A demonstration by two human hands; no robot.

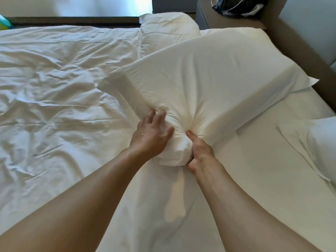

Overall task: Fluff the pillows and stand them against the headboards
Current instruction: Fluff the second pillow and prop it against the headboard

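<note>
A large white pillow (pixel 209 79) lies flat and slantwise across the bed (pixel 263 179), its far end near the brown headboard (pixel 309 57) at the right, its near end bunched up between both hands. The right hand (pixel 199 151) is clamped on the near corner, thumb dug into the cover so that creases fan out from the pinch. The left hand (pixel 154 135) presses against the same end with fingers spread apart, flat on the cloth rather than closed round it.

As a judgement, the work is in its early part: this pillow is being squeezed and plumped, and it is not yet upright against the headboard. A second pillow (pixel 167 31) lies flat farther off, beside the rumpled duvet (pixel 54 88), and seems untouched. Part of a third pillow (pixel 316 142) shows at the right edge; whether it leans on the headboard or merely lies there I cannot tell, as most of it is cut off. A bedside cabinet (pixel 209 15) with dark things on it stands beyond the bed.

What is left, then: finish plumping this one, stand it up at the headboard, and do the same for the far pillow at least
</note>
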